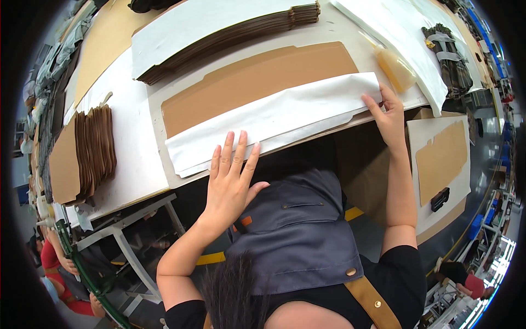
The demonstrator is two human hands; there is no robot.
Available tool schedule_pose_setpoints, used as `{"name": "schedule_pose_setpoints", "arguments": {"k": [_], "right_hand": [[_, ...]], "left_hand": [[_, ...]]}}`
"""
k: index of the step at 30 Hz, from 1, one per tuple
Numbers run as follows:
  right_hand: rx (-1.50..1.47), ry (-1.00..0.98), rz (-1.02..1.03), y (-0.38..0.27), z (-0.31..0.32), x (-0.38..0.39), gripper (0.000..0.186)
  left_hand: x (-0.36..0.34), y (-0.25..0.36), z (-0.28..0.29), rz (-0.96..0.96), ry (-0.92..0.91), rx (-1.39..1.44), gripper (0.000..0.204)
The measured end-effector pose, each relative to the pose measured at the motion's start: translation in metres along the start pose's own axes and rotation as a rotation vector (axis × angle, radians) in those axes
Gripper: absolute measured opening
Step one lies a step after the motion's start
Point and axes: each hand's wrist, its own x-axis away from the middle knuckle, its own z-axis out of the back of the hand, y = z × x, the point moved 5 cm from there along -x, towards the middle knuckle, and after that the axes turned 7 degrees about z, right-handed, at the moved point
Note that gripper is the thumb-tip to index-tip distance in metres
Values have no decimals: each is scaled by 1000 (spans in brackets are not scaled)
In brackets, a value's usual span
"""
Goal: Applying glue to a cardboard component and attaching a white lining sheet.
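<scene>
A flat brown panel (263,68) with a notched far edge lies on the table in front of me. Over its near part runs a long strip of white sheet material (274,112), slightly rumpled and folded along its length. My left hand (233,172) rests with fingers spread and outstretched on the strip's near edge, left of the middle. At the strip's right end my right hand (387,112) pinches the corner, thumb on top and the other fingers partly hidden behind it.
Stacked brown panels under a white sheet (219,33) lie at the back. Another brown stack (85,151) stands at left. A squeeze bottle of yellowish liquid (395,68) lies at right, near a strapped dark bundle (449,60). Below right is a board with a tan piece (441,159).
</scene>
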Motion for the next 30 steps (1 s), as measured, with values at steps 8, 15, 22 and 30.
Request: {"name": "schedule_pose_setpoints", "arguments": {"k": [8, 15, 22, 30], "right_hand": [[16, 27, 14, 1, -3, -2, 31], [78, -22, -6, -15, -1, -4, 31], [59, -38, 62, -7, 0, -5, 32], [78, -6, 105, 2, 3, -9, 31]], "left_hand": [[-26, 32, -8, -86, -2, 28, 85], [-45, 48, -11, -116, -5, 35, 85], [-64, 63, -13, -145, 3, 52, 85], [-90, 88, -23, -214, 8, 39, 87]]}}
